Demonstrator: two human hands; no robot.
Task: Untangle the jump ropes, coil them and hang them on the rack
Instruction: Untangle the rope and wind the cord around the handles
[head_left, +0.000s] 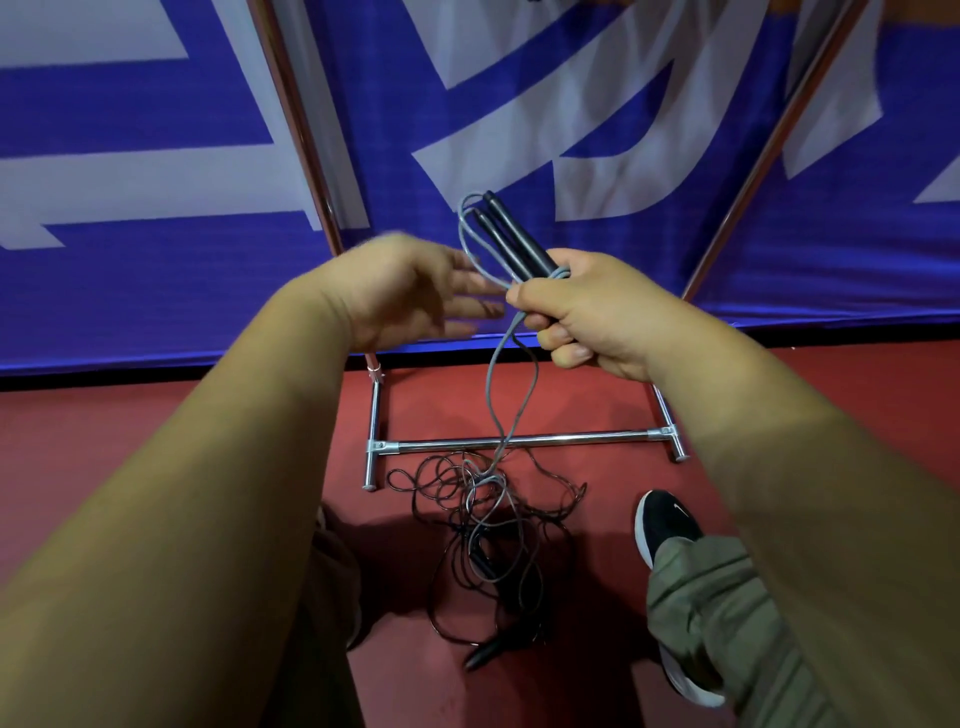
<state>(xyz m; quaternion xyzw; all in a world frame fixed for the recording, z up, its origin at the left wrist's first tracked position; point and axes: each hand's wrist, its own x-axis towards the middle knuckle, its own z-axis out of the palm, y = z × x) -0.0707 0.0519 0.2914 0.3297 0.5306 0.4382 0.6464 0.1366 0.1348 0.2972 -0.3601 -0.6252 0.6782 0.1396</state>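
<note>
The right hand (587, 312) has its fingers curled tight round two slim black handles (514, 234), matte and rod-shaped, held side by side and pointing up. The left hand (410, 291) is blurred, fingers straight and spread, holding nothing; whether it touches the cord I cannot tell. A smooth grey rope (497, 374) loops above the handles, then hangs slack to the floor, where it runs into a tangle (483, 519) of thin black cords and at least one more dark handle. The chrome tube rack (519, 442) stands just behind the heap, nothing visibly on it. I'd judge the task early: one rope partly freed, none coiled or hung.
</note>
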